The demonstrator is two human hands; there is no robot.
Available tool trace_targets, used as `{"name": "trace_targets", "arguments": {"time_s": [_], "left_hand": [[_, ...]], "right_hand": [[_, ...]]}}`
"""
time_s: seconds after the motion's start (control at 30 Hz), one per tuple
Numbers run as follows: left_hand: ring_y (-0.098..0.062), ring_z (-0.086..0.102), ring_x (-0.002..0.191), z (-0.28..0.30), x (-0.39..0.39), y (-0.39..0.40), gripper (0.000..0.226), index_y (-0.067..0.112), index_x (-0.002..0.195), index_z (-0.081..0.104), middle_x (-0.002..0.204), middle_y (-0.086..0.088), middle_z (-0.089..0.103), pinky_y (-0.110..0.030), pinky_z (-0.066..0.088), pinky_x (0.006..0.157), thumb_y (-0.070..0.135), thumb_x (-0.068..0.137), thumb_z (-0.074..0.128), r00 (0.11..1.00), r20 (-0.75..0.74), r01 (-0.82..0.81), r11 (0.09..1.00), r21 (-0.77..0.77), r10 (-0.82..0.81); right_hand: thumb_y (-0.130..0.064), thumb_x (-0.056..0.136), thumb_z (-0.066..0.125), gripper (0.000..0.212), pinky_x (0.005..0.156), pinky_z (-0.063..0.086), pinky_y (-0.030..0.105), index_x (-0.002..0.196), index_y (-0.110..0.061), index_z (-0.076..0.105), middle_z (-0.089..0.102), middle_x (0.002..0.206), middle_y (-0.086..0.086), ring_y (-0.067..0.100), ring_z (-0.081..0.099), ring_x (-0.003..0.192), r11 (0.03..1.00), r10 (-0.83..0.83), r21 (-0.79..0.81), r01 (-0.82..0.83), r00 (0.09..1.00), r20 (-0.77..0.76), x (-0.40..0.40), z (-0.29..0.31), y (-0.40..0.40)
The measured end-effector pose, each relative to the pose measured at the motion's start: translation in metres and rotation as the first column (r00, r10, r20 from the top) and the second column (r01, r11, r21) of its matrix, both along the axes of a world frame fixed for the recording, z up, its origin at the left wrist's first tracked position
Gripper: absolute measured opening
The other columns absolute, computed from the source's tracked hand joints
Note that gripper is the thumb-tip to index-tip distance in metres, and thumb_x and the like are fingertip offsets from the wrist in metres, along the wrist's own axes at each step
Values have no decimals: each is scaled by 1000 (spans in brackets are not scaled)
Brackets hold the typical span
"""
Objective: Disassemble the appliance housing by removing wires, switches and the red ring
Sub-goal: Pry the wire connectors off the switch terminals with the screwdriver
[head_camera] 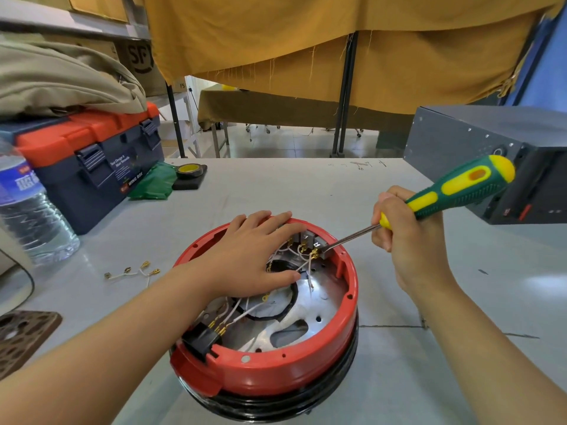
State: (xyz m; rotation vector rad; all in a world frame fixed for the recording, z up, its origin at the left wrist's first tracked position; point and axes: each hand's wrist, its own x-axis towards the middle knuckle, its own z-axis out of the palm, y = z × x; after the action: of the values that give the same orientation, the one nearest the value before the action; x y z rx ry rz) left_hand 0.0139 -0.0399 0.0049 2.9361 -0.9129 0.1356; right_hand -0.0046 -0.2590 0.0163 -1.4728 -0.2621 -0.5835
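A round appliance housing lies upside down on the table, with a red ring (346,329) around its rim and a black body below. Inside are a metal plate, white wires (245,312) with brass terminals, grey switches (310,240) at the far wall and a black connector block (202,338) at the near left. My left hand (254,259) rests flat across the housing's far left side, fingers straight on the rim. My right hand (399,237) grips a green and yellow screwdriver (454,191), whose tip touches the rightmost switch.
A loose white wire with brass terminals (132,273) lies on the table left of the housing. At the left stand a water bottle (27,210) and an orange and blue toolbox (92,154). A dark metal box (503,154) sits at the right, tape roll (190,171) behind.
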Motion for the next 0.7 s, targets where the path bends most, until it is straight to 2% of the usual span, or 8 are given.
{"name": "trace_targets", "arguments": {"time_s": [0.1, 0.23, 0.3, 0.43, 0.5, 0.6, 0.7], "left_hand": [[-20, 6, 145, 0, 0, 0, 63, 47, 140, 16, 158, 11, 6, -45, 10, 116, 64, 84, 41, 1000, -4, 4, 1000, -13, -4], [-21, 8, 145, -1, 0, 1, 53, 47, 133, 26, 158, 9, 11, -48, 13, 116, 62, 85, 43, 1000, -8, 25, 998, -61, -26], [-22, 9, 145, -1, 0, 1, 51, 46, 130, 29, 158, 9, 12, -49, 14, 115, 62, 85, 44, 999, -8, 31, 996, -80, -32], [-21, 6, 145, -3, 0, 2, 46, 48, 127, 29, 158, 8, 9, -50, 11, 116, 63, 84, 42, 1000, -15, 24, 998, -56, -24], [-21, 4, 145, -3, 0, 2, 45, 49, 126, 31, 159, 7, 7, -50, 9, 116, 63, 85, 42, 1000, -19, 22, 999, -46, -23], [-20, 2, 146, -2, -1, 2, 45, 48, 127, 33, 159, 7, 5, -50, 7, 116, 63, 85, 42, 999, -24, 22, 999, -39, -23], [-20, -1, 146, -1, -1, 2, 45, 49, 128, 34, 159, 7, 3, -50, 6, 117, 62, 86, 43, 999, -40, 21, 999, -33, -23]], "right_hand": [[-17, 76, 48, 31, 39, 24, 17, 46, -15, 44, 36, 46, -4, 10, 27, 36, 999, 0, 44, 0, 1000, -10, 2, -1, -2], [-20, 75, 49, 29, 41, 26, 19, 48, -12, 42, 35, 47, 2, 11, 30, 39, 998, -45, -35, 46, 999, 12, -2, 0, -1], [-28, 73, 50, 30, 44, 28, 17, 50, -11, 42, 38, 47, -2, 10, 34, 42, 992, -58, -108, 65, 996, 63, -6, 1, 1], [-36, 79, 43, 45, 48, 29, 13, 58, 4, 44, 34, 46, -5, 8, 38, 46, 923, -74, -353, 153, 971, 227, -16, 3, 7], [-34, 82, 42, 43, 50, 28, 9, 57, 0, 43, 36, 48, -7, 6, 40, 49, 890, -67, -418, 184, 958, 279, -19, 4, 9], [-31, 84, 42, 33, 51, 28, 7, 58, -11, 39, 33, 50, -12, 1, 40, 49, 870, -22, -462, 174, 949, 316, -21, 5, 12], [-30, 85, 43, 32, 50, 27, 6, 58, -14, 36, 31, 49, -12, 0, 39, 48, 859, -2, -484, 167, 946, 323, -20, 4, 12]]}}
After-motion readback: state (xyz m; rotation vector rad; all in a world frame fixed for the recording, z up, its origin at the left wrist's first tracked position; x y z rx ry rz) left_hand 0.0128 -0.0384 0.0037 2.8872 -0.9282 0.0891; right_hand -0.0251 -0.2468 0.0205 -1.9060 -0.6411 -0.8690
